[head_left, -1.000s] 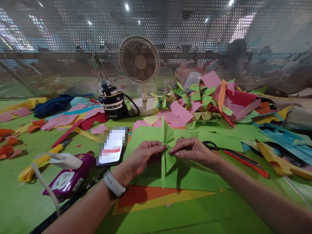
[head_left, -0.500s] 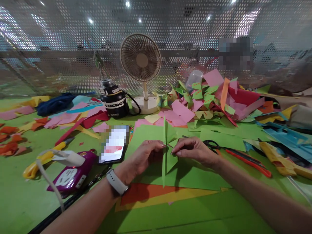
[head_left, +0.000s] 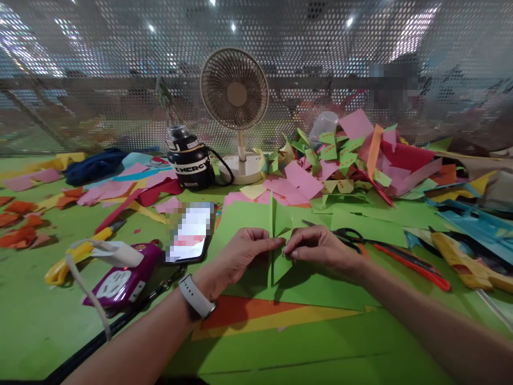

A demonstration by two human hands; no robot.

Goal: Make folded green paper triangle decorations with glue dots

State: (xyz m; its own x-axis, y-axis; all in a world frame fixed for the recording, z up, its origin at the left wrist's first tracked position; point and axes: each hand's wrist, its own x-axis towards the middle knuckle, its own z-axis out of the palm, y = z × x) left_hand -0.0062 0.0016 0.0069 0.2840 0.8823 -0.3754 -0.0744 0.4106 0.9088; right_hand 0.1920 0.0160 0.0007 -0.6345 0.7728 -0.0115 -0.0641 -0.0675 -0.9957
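A folded piece of green paper point(head_left: 282, 271) stands upright on its edge over green sheets, its thin fold facing me. My left hand point(head_left: 245, 252) is closed on it, with thumb and fingers pinching beside the fold. On the other side, my right hand point(head_left: 323, 248) pinches at a small inner part of the same paper; its fingertips hide exactly what they grip. The two hands' fingertips nearly meet. Black-handled scissors point(head_left: 349, 234) lie partly behind my right hand. Under the work is a stack with a large green sheet point(head_left: 328, 297) above orange and yellow sheets point(head_left: 236, 310).
A phone point(head_left: 191, 235), a purple power strip point(head_left: 124, 280) and yellow-handled pliers point(head_left: 80, 254) lie left. A fan point(head_left: 236, 93) and a black bottle point(head_left: 192, 167) stand behind. Right are a red cutter point(head_left: 417, 266), a yellow glue gun point(head_left: 457, 256) and a heap of paper pieces point(head_left: 302, 182).
My left thumb has slid right across the fold toward my right fingertips. My right fingers have shifted slightly against the paper. The whole view has moved a little.
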